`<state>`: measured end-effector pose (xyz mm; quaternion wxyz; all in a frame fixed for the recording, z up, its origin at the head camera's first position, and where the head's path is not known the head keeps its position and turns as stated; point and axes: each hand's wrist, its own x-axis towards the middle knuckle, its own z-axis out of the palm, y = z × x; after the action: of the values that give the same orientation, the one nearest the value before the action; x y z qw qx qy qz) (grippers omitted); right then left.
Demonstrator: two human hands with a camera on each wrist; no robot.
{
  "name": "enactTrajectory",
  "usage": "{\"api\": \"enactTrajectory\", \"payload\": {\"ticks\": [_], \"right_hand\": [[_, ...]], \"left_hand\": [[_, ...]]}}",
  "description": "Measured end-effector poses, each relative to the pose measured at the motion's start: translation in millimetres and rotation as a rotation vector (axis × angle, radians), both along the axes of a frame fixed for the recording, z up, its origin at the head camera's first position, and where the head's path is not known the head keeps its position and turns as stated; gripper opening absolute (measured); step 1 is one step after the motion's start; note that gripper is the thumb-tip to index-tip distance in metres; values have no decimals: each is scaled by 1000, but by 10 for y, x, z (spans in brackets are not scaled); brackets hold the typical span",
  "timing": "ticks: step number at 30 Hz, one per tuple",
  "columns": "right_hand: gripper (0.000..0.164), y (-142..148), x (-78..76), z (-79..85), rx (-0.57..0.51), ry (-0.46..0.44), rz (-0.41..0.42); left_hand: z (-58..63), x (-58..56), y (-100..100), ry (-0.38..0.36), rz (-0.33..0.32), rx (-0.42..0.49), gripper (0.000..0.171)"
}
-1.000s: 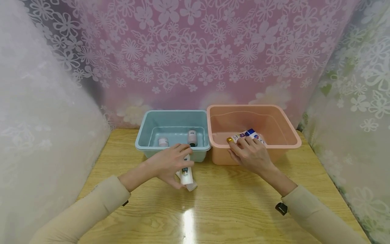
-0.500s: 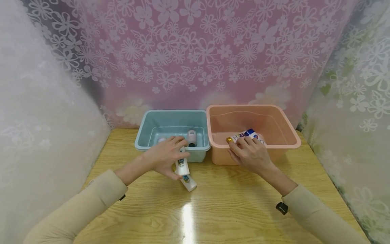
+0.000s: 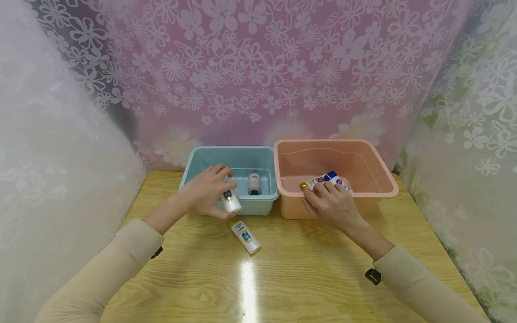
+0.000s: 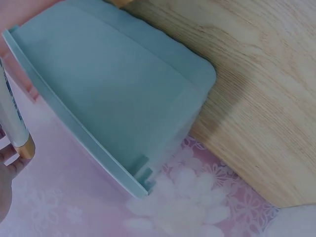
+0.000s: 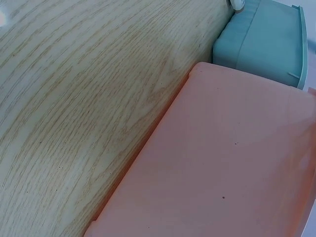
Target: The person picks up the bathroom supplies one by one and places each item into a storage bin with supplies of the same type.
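Note:
My left hand (image 3: 208,190) holds a small white bottle (image 3: 232,204) at the front rim of the blue bin (image 3: 258,206). Its gold cap shows in the left wrist view, where the bottle (image 4: 14,118) is at the left edge. A second white bottle (image 3: 246,237) with a blue and yellow label lies on the table in front of that bin. My right hand (image 3: 335,204) grips the front rim of the peach bin (image 3: 296,208), fingers curled over it. Just beyond these fingers lie a gold-capped tube (image 3: 313,183) and a blue and white package (image 3: 334,177), both partly hidden.
Inside the blue bin lies a pinkish bottle (image 3: 254,183) with a dark cap. The bins stand side by side on a wooden table (image 3: 307,278), touching or nearly so. Flowered curtains (image 3: 258,80) hang behind and on both sides.
My left hand has lifted the white bottle off the other one and moved it up and left to the blue bin's rim. The bottle on the table is now uncovered. My right hand stays put.

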<state>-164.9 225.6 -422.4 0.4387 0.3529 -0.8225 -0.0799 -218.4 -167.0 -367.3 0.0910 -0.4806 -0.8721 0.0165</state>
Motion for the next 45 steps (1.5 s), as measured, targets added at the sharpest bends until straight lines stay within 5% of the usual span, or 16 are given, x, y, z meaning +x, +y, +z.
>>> {"api": "enactTrajectory", "payload": {"ticks": [22,45], "right_hand": [[29,-6,-13,-11,-24,14,27],[31,-15,-6,-8,-39,17,32]], "left_hand": [[-129,-302,-60,4,72,110,65],[-255,-471,-3,18,198,137,67]]}}
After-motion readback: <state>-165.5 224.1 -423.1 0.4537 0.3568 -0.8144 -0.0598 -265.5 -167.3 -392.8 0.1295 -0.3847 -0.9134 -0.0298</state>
